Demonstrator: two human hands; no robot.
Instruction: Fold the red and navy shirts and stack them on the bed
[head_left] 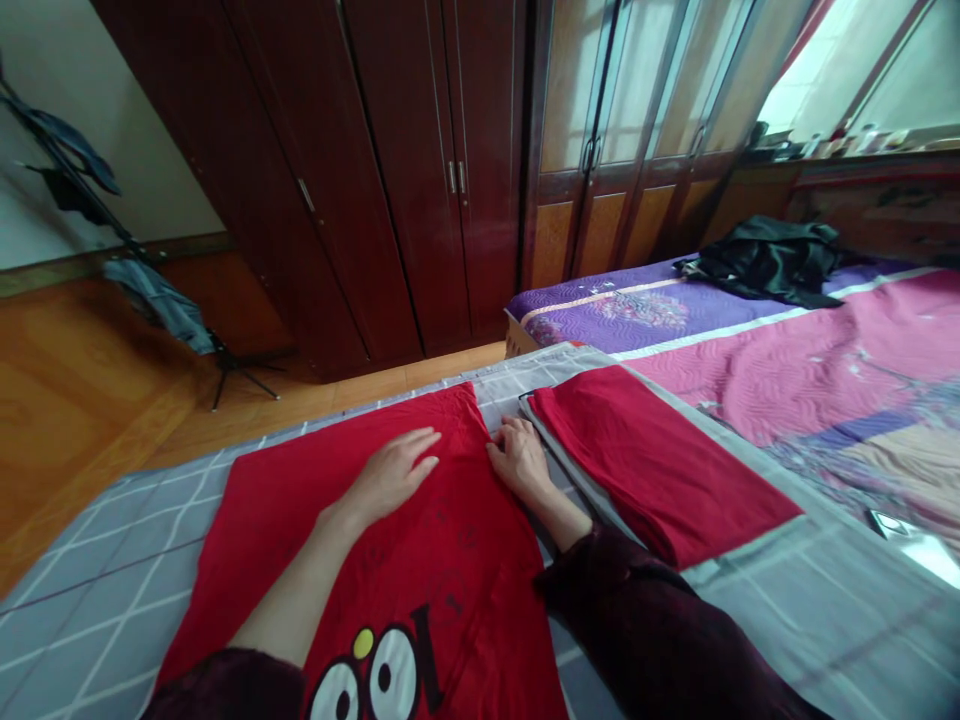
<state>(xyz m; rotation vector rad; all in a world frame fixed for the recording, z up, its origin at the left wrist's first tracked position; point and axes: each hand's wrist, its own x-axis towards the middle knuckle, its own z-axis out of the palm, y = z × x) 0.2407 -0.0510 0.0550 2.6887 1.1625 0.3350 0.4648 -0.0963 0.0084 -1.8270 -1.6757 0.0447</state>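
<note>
A red T-shirt (300, 500) lies spread on the checked sheet in front of me, with printed cartoon eyes (394, 670) and black lettering at its near end. My left hand (394, 468) rests over its upper middle, fingers stretched out and thumb apart, holding nothing. At the shirt's right edge is my right hand (523, 458). Its fingers are slightly bent and touch down by the cloth edge, with the thumb apart from them. Just right of that hand sits a folded stack of clothes (660, 460), red on top with grey cloth showing under its left side.
The grey checked sheet (105, 570) covers the surface under the clothes. Beyond stand dark red wardrobes (405, 200). On the right, a bed with purple and pink covers (847, 360) bears a black garment (772, 260). A stand with tripod feet (221, 365) is at left.
</note>
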